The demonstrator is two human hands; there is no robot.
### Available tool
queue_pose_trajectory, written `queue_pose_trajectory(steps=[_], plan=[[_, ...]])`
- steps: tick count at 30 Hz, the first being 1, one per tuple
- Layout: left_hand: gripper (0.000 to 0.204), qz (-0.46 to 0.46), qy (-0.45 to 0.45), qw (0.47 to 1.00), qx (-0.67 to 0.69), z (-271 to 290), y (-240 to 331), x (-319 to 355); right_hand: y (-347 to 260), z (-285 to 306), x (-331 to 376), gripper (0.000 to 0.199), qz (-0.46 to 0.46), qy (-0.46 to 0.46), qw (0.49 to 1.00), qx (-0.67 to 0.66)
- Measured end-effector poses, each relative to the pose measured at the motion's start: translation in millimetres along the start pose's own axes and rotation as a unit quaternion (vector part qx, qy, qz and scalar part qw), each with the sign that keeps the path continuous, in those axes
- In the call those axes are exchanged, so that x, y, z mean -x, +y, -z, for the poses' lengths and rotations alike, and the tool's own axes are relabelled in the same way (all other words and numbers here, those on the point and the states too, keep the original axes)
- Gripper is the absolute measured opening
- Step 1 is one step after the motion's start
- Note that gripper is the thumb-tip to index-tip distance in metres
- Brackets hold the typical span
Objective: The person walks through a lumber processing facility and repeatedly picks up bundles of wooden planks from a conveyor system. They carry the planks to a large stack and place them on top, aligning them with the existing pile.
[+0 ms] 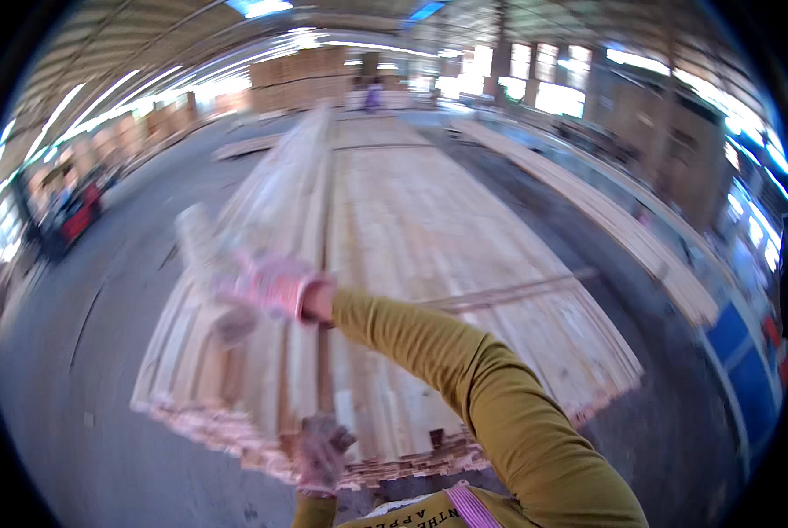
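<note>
A long stack of pale wooden boards (420, 211) fills the middle, its uneven near ends facing me. My right hand (275, 286), in a pink glove, reaches across to the stack's left part. Motion smears its fingers; they are at a short, pale, slanting wooden piece (197, 236), and whether they grip it I cannot tell. Close to my body, my left hand (322, 453), in a pink glove with a brownish-grey patch, lies against the near board ends, its fingers seemingly apart. Its glove is blurred too.
Grey floor (121, 308) runs along the left. To the right, more long boards (587, 207) lie beside a blue-sided bench (741, 361). A red machine (81, 211) stands far left. Wood piles (297, 79) and a person in purple (373, 97) are at the back.
</note>
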State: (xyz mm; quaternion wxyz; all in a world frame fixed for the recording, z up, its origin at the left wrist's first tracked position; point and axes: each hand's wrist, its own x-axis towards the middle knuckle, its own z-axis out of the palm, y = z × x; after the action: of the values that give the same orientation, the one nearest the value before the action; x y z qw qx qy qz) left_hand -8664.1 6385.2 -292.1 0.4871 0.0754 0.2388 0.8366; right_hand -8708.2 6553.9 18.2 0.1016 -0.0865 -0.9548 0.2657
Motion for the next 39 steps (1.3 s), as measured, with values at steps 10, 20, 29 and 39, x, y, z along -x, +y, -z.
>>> queue_pose_trajectory(steps=[10,20,29,39], plan=[[0.024,0.265,0.038,0.944,-0.193,-131.5,-192.1,10.7,302.8,-7.7,446.8,0.08,-0.304,0.23,0.924,0.033],[0.026,0.604,-0.117,0.724,-0.311,-320.2,-531.6,134.1,301.0,-65.6,876.3,0.062,-0.58,0.292,0.742,-0.164],[0.032,0.711,-0.154,0.578,-0.369,-369.4,-774.3,154.8,312.1,23.2,1062.5,0.074,-0.623,0.503,0.443,-0.404],[0.035,0.752,-0.213,0.587,-0.211,-542.9,-1033.2,144.9,389.3,-37.3,1373.3,0.062,-0.848,0.343,0.369,-0.167]])
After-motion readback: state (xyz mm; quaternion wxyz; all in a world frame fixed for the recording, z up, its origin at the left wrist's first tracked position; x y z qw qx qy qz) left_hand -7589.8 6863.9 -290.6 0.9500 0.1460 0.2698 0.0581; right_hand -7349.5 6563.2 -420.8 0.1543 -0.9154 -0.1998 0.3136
